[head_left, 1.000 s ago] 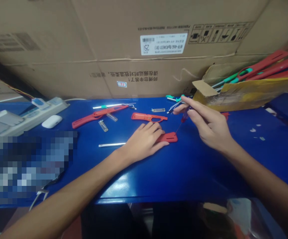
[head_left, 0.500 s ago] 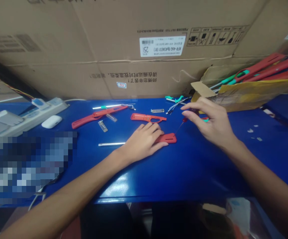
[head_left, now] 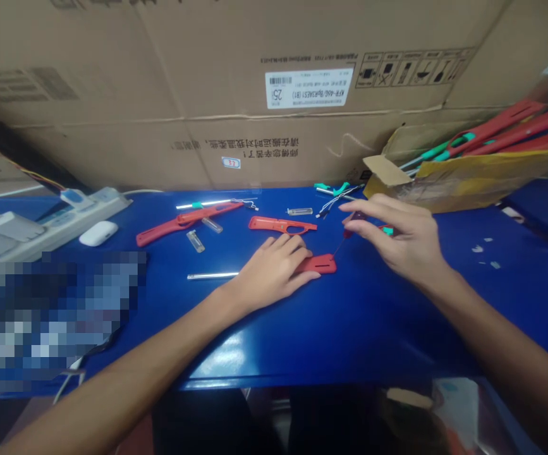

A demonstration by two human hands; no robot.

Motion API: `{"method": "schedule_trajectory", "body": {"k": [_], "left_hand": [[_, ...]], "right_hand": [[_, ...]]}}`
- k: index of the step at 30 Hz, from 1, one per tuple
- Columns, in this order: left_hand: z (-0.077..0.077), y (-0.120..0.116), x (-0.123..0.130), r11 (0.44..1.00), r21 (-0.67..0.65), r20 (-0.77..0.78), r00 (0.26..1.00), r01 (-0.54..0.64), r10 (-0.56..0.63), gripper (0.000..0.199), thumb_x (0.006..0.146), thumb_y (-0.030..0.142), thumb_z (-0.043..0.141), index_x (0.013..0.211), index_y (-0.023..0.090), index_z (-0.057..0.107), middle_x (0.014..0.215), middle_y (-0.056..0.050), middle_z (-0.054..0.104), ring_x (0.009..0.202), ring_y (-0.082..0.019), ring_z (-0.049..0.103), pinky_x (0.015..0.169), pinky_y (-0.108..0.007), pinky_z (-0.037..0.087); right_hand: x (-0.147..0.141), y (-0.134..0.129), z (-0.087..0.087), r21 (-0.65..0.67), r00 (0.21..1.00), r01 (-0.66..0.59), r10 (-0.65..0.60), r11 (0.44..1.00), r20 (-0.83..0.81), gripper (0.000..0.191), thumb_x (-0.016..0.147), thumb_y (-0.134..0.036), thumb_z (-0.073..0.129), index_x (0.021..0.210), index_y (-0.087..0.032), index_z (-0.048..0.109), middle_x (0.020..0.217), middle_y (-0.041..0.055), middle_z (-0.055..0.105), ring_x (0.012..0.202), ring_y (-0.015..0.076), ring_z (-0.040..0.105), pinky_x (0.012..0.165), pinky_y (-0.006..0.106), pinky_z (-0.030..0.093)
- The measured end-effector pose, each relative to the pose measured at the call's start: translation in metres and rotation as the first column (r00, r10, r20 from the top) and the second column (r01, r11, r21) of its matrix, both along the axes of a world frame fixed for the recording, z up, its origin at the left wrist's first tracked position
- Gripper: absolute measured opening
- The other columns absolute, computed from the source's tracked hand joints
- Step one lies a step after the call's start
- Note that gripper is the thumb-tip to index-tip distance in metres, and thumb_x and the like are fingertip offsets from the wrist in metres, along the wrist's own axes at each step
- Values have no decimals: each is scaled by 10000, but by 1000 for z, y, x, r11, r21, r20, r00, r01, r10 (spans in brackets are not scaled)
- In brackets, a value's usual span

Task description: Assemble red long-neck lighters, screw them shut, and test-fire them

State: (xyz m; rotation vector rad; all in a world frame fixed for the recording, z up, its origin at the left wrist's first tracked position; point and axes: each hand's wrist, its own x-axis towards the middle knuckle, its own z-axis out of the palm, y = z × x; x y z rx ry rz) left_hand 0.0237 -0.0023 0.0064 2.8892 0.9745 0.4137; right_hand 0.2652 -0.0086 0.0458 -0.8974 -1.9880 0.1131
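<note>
My left hand (head_left: 278,268) holds a red lighter-shaped piece (head_left: 323,263) down on the blue tabletop (head_left: 349,328); its metal tube (head_left: 212,275) sticks out to the left from under the hand. Between the thumb and fingers of my right hand (head_left: 399,234) is a small screwdriver (head_left: 348,231) with a dark red handle. Its thin shaft slants down to the right end of the red piece, where the tip meets the surface. Just behind my left hand lies an open red shell half (head_left: 283,224).
Another red shell (head_left: 164,230) and clear small parts (head_left: 196,241) lie at the left back, near a white case (head_left: 98,233) and a power strip (head_left: 60,221). A box (head_left: 468,180) of red pieces stands right. Behind rises a large carton (head_left: 236,76).
My right hand has shifted slightly left and down with the screwdriver, and its fingers have turned on the handle. The left hand and the red piece stay put.
</note>
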Motion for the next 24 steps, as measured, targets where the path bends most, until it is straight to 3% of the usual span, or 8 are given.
{"method": "schedule_trajectory", "body": {"k": [4,10,16,20,24], "left_hand": [[0,0,0,1000,0,2,1000,-6,6,431,1039,518,455,1153,148,647,1169,-87,642,1132,-261,578,949,-408,492],[0,0,0,1000,-11,5,1000,-2,2,401,1035,496,481,1139,149,654,1162,-89,643,1134,-261,580,953,-424,516],[0,1,1,1000,-14,25,1000,6,-5,418,1032,500,483,1154,135,647,1157,-95,643,1128,-255,587,969,-428,533],[-1,1,0,1000,-8,29,1000,12,-12,420,1035,507,470,1148,143,646,1157,-96,640,1139,-258,582,974,-424,528],[-2,2,-1,1000,5,19,1000,14,-14,429,1034,520,460,1133,148,650,1139,-93,640,1125,-255,585,987,-417,511]], "right_hand": [[-1,-1,-1,-107,997,-78,78,991,-12,409,1026,-218,497,1405,-329,603,1167,11,754,988,179,721,953,378,561],[-6,-2,-2,-65,992,3,-11,998,-128,201,915,-238,710,1111,-276,739,963,-7,772,844,163,720,850,324,573],[-7,-2,-1,18,999,17,-16,1000,-30,220,938,-248,674,1151,-287,707,1006,23,743,877,182,692,855,358,559],[-4,-1,-1,-89,999,-40,43,995,22,356,1020,-229,508,1344,-315,626,1122,46,730,1001,194,686,943,413,551],[-2,-1,-3,-219,987,-103,73,970,-140,319,1010,-255,546,1300,-314,664,1133,30,746,995,189,712,930,407,578]]}}
